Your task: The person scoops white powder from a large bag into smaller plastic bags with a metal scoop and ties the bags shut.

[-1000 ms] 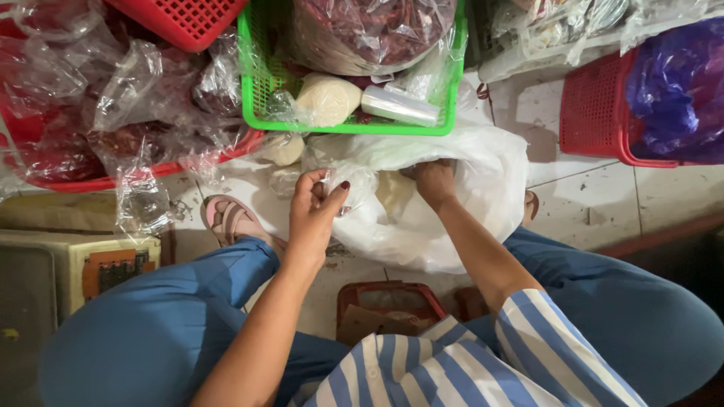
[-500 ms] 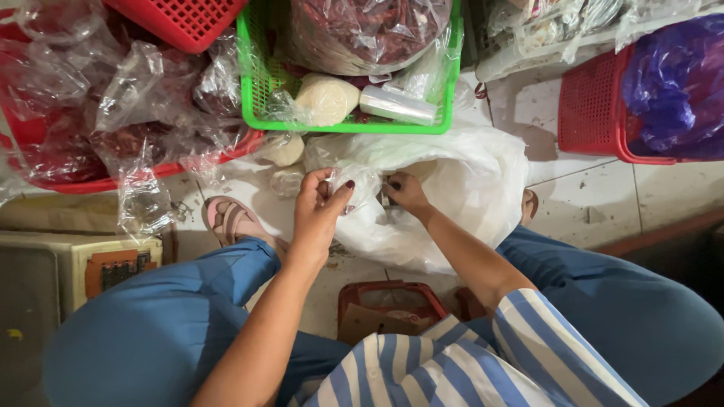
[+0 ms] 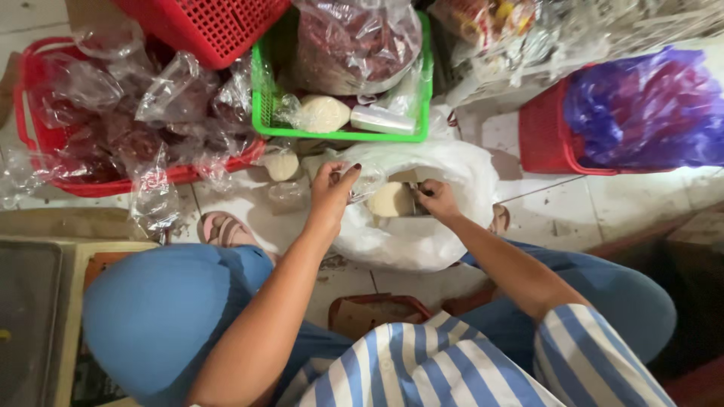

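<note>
A big white plastic sack (image 3: 422, 234) lies open on the tiled floor between my knees. My left hand (image 3: 334, 190) pinches the mouth of a small clear plastic bag (image 3: 368, 179) at the sack's left rim. My right hand (image 3: 437, 199) grips a metal scoop (image 3: 415, 208) inside the sack. A pale, off-white lump of powder or grain (image 3: 390, 200) sits on the scoop, just below the small bag's mouth. The rest of the scoop is hidden by my fingers.
A green basket (image 3: 341, 128) holding filled bags stands just behind the sack. A red basket (image 3: 113, 169) of clear bags is at the left, another red basket (image 3: 544, 136) with a purple bag at the right. A weighing scale (image 3: 45, 301) sits by my left knee.
My right hand went down into the sack and came back up with a heaped scoop, now close to the small bag. My left hand stayed at the bag's mouth.
</note>
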